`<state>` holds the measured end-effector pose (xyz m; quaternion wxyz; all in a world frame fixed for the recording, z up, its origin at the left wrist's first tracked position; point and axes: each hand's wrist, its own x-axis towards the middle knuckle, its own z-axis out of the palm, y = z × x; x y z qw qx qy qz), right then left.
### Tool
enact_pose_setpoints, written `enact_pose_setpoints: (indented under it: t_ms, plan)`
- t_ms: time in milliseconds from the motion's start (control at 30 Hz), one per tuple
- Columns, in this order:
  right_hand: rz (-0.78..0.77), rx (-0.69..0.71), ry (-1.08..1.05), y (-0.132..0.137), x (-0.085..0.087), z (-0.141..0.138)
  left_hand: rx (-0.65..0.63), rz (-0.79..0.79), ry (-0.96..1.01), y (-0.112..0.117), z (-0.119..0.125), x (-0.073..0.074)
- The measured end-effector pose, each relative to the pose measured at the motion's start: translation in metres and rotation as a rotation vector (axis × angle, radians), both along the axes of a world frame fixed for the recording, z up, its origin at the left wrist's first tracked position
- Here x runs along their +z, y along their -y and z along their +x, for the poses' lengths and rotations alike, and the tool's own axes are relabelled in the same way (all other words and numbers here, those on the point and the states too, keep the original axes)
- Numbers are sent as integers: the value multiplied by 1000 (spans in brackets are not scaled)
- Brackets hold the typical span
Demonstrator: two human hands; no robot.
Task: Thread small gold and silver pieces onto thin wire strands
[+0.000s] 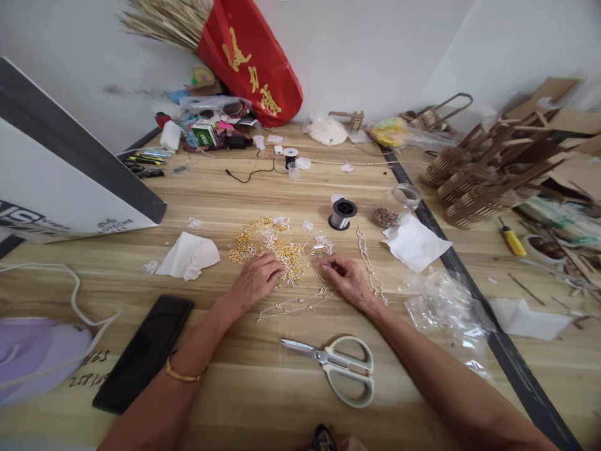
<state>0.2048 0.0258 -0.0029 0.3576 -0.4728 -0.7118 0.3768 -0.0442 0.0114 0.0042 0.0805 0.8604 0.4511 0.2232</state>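
My left hand (256, 280) rests knuckles-up on the wooden table (263, 194), its fingers curled into a pile of small gold and silver jewellery parts (272, 247). What the fingers hold is hidden. My right hand (345, 277) lies just right of the pile, fingers pinched together on something too small to make out. A thin silver chain (293, 305) lies between and below both hands. A second beaded chain (369, 263) runs along the right hand's far side.
White-handled scissors (340, 366) lie near the front edge. A black phone (145, 351) is at the left, a crumpled tissue (188, 255) beyond it. A thread spool (342, 214), bead dish (385, 217), white paper (413, 243) and plastic bags (441, 304) lie to the right.
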Motion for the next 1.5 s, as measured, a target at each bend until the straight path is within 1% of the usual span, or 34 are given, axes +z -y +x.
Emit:
enact_pose_setpoints:
  t_ms: [167,500,767,1000,1500]
  plan:
    - [-4,-3,-1,0,-1,0,46,-10,20,-1,-4,1]
    - [-7,-3,4,0,1,0,-44,-49,-3,-1,-3,2]
    - [-7,-8,19,0,0,0,36,-37,22,0,-4,2]
    - [-3,3,9,0,0,0,-35,-48,17,1,3,-2]
    - [2,-3,10,0,0,-1,-7,-14,32,2,7,-3]
